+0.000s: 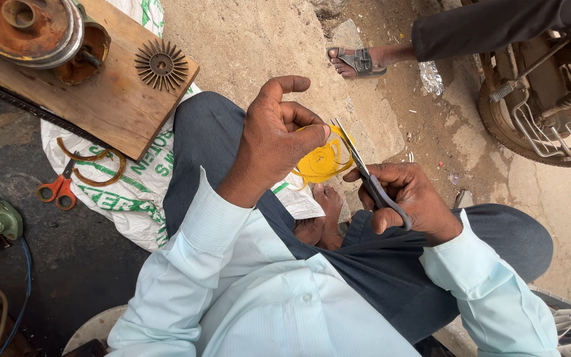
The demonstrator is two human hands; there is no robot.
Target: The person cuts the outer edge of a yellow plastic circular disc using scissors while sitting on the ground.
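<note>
My left hand (273, 142) pinches a thin yellow sheet (323, 160) cut in a round shape, holding it up in front of me. My right hand (410, 200) grips grey-handled scissors (363, 173), whose blades reach up into the right edge of the yellow sheet. Both hands hover above my lap while I sit cross-legged in dark trousers, a bare foot showing below the sheet.
A wooden board (104, 99) at upper left carries a rusty pulley (24, 30) and a finned metal disc (161, 64). Orange-handled scissors (57, 188) lie on a white woven sack (130, 192). Another person's sandalled foot (358, 61) stands ahead; a vehicle wheel (536, 112) is at right.
</note>
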